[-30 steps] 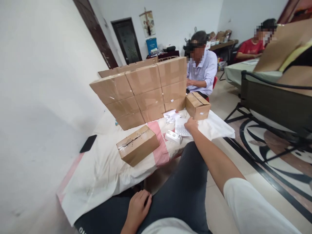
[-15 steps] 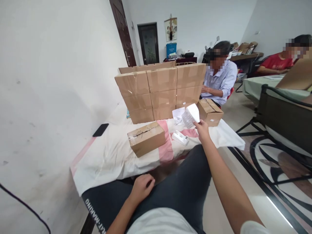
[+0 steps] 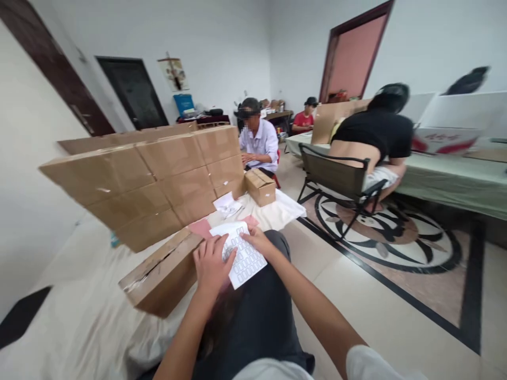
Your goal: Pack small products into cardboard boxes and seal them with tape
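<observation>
Both hands are on a white sheet printed with rows of small rectangular outlines, held tilted above my right thigh. My left hand grips its left side, with the thumb lying across the printed face. At the upper right edge, my right hand pinches the sheet between thumb and fingers. A closed, taped cardboard box lies just left of my left hand. Beyond the sheet sits a creased white paper on the cloth-covered table.
A wall of joined cardboard boxes stands across the table. A small carton sits near the far corner, and a black phone-like slab lies at left. Co-workers sit beyond, one by a folding chair on my right.
My view has swung right. The sheet has come closer to my lap, its printed face now showing. My left hand has risen from my lap and taken hold of it too.
</observation>
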Demonstrator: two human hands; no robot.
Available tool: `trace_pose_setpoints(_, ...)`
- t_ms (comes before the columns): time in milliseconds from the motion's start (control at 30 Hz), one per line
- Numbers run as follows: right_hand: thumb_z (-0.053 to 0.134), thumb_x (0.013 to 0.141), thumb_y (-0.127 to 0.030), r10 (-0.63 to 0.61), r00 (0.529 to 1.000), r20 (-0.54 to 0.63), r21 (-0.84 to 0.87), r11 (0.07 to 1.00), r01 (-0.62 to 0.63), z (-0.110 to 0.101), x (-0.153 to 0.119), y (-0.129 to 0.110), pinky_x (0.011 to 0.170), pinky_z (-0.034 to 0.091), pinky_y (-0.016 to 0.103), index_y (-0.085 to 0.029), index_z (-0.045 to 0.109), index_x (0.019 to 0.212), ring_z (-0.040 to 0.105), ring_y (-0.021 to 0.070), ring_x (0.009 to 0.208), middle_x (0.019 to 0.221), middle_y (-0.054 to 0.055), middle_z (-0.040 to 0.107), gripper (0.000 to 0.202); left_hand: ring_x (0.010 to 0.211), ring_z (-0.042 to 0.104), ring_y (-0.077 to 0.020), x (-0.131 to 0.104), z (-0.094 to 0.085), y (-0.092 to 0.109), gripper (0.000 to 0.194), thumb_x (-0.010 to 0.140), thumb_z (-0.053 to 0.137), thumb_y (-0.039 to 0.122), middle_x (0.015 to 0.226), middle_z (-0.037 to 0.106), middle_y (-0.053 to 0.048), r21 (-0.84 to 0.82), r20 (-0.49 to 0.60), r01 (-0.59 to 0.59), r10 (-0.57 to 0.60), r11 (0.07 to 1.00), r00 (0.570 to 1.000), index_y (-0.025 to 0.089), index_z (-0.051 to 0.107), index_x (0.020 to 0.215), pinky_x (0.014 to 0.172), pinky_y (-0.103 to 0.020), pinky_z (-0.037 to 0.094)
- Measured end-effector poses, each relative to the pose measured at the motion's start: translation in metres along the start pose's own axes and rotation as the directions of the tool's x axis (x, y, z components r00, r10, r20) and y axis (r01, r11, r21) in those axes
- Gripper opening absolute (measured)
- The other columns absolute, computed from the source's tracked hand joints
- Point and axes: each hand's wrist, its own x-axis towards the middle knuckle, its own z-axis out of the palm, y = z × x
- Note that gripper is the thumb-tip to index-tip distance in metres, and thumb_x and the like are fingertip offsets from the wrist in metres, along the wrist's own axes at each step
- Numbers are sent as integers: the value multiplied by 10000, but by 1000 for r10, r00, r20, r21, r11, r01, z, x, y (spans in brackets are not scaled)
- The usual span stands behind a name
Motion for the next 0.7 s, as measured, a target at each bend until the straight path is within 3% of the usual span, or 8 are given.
trace_pose_setpoints(100,799,693,-587,19,997,69,43,999,-22,-1,0,8,682,518,301,-200,645,966,635,177,732,839,9,685,498,1158,495,-388,10,9,-1,451,900,637,476,1359,610,-130,165,49,11,-19,986,999,238,657,1283,875,-496,368)
trace_pose_setpoints(233,741,773,-609,-59,996,60,-48,997,62,5,2,15,680,491,286,-172,649,973,603,173,766,875,30,664,490,1178,504,-348,7,12,-10,394,926,613,451,1332,638,-94,169,181,7,-38,986,983,273,664,1274,890,-488,349)
trace_pose_setpoints(333,652,860,-604,-81,979,185,-160,981,112,12,2,20,674,455,275,-164,635,939,565,164,764,854,31,629,447,1144,546,-314,3,15,-19,381,925,623,436,1301,661,-72,141,213,9,-39,990,976,290,663,1275,899,-484,341)
trace_pose_setpoints(467,551,943,-543,-37,951,306,-273,954,125,17,0,26,637,392,253,-185,568,897,488,136,700,788,-2,548,362,1077,592,-289,-4,25,-28,338,936,614,414,1216,708,-66,92,174,-11,-5,996,985,264,689,1230,901,-478,338)
trace_pose_setpoints(700,491,971,-327,-122,949,291,-513,817,263,18,-3,27,650,332,253,-194,439,772,420,124,686,729,-30,461,245,972,622,-268,-17,43,-28,268,964,585,363,1098,759,-63,84,-6,-37,38,996,999,214,716,1144,864,-443,349)
